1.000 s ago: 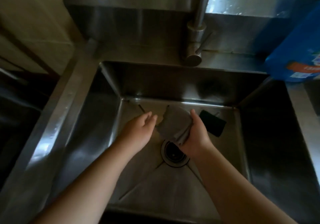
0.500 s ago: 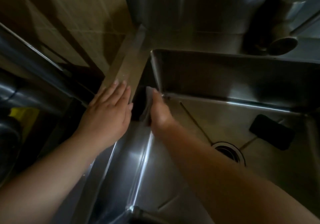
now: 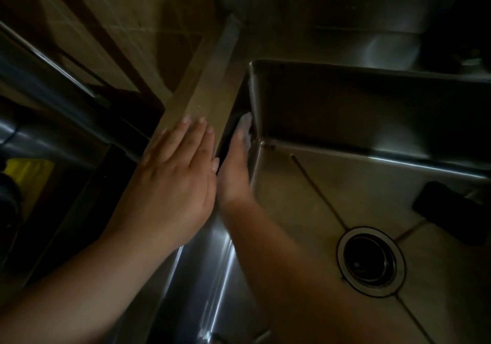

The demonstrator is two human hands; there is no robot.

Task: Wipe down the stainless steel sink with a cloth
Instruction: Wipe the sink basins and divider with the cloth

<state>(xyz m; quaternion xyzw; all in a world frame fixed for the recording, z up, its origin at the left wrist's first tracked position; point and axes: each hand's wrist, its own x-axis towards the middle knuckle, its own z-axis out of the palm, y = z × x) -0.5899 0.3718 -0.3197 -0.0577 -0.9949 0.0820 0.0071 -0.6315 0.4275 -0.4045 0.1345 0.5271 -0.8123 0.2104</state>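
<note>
The stainless steel sink (image 3: pixel 345 109) fills the right of the view, with its left rim (image 3: pixel 210 77) running up the middle. My left hand (image 3: pixel 175 178) lies flat, fingers straight, on that left rim. My right hand (image 3: pixel 235 170) is inside the basin and presses the grey cloth (image 3: pixel 245 125) against the left inner wall, near the back left corner. Only the cloth's pale top edge shows past my fingertips; the rest is hidden behind the hand.
The round drain (image 3: pixel 370 261) sits in the basin floor at the lower right. A black sponge-like pad (image 3: pixel 449 210) lies on the floor by the right edge. Something yellow (image 3: pixel 29 173) shows in the dark space left of the sink.
My right hand carried the cloth from above the drain to the left inner wall and has slid a little along it. My left hand went from mid-air onto the left rim.
</note>
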